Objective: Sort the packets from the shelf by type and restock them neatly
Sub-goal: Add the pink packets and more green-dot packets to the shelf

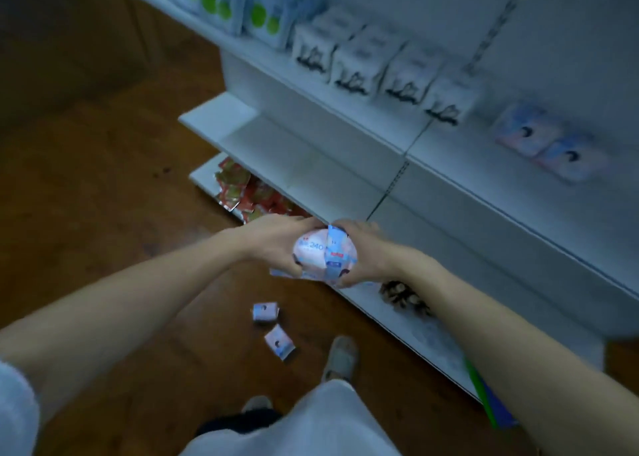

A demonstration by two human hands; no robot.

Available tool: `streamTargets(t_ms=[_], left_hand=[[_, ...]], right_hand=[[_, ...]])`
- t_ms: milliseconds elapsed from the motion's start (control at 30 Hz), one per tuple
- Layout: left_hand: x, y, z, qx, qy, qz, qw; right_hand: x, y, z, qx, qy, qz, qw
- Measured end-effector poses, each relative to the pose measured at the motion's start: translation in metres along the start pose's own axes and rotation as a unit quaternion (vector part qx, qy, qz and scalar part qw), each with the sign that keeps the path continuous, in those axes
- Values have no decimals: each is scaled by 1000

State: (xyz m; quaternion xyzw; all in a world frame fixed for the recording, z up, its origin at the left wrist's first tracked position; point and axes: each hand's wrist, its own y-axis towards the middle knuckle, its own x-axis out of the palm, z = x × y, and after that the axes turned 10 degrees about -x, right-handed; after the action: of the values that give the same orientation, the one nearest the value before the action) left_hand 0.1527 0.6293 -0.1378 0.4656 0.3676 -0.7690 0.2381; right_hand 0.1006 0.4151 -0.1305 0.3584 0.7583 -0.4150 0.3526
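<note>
Wood floor (103,213) open leftward; both hands' fingers (297,265) grip packet bundle (323,251) beside shelf edge (390,312).

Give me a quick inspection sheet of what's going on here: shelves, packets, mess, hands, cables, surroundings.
Surface: white shelf unit, middle board bare at its left end.
Job's things: bundle of pink-and-blue packets held between both hands; matching packets on the upper shelf beside white packs.
Clutter: two dropped packets on the wooden floor; red sachets heaped on the bottom shelf; a pine cone there too.
Grippers: left hand and right hand both grip the bundle.
Cables: nothing seen.
Surroundings: dim room, image blurred.
</note>
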Motion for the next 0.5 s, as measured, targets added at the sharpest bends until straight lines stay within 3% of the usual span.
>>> streamTargets(t_ms=[133,333,500], left_hand=[[-53,2,50,87,47,45,994],[-105,14,145,177,133,97,970],[-125,21,232,220,119,158,955]], right_hand=[[-32,-64,-4,36,-31,127,991],[-83,-171,9,83,-36,243,966],[-88,-255,38,141,-16,342,929]])
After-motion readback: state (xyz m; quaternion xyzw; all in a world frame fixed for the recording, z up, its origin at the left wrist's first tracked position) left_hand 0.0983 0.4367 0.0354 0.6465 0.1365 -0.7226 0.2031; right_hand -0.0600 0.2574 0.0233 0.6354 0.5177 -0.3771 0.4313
